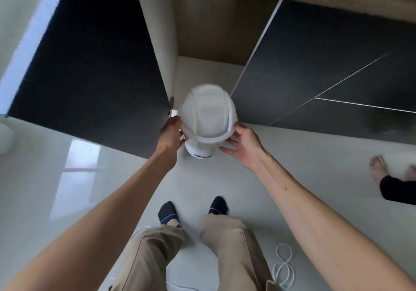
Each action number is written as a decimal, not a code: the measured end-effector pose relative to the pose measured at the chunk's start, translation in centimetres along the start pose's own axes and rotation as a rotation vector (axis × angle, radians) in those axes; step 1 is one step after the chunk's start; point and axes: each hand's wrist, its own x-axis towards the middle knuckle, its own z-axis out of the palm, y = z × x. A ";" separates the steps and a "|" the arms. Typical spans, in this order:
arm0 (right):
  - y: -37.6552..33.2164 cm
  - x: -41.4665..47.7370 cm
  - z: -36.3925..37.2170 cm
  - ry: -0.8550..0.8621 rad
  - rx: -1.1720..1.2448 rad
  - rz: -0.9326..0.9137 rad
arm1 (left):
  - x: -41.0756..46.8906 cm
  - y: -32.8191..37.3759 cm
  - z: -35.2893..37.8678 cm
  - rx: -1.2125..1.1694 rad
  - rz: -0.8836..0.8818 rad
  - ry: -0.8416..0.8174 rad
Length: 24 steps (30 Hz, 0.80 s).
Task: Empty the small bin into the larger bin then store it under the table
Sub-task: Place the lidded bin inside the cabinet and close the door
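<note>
A: While both hands, left hand (171,131) and right hand (242,143), clasp the small bin (208,119) above the floor (292,155) by the open nook, what's the risk?
B: Fingers (226,149) only hook the lid rim; lid may pop, bin drops

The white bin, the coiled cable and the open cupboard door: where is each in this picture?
White bin (208,119): head view, on its lid.
Cable (284,266): head view, on the white loops lying on the floor.
Cupboard door (90,65): head view, on its dark face.
</note>
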 end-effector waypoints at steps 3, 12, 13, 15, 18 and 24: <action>1.5 5.1 -0.3 -0.002 -0.029 0.001 | 5.2 -2.3 0.4 0.001 -0.007 0.030; 4.5 17.4 -0.6 0.025 -0.033 0.016 | 18.8 -7.3 1.0 -0.036 -0.006 0.110; 4.6 18.5 -0.5 0.025 -0.028 0.007 | 20.1 -7.6 1.2 -0.042 -0.003 0.111; 4.6 20.7 -0.3 0.025 -0.028 -0.020 | 22.2 -7.9 1.8 -0.052 0.006 0.116; 4.2 24.0 0.0 0.030 -0.029 -0.051 | 25.3 -7.6 2.5 -0.075 0.023 0.142; 3.3 30.2 1.1 0.018 -0.046 -0.105 | 31.6 -6.8 3.8 -0.086 0.069 0.131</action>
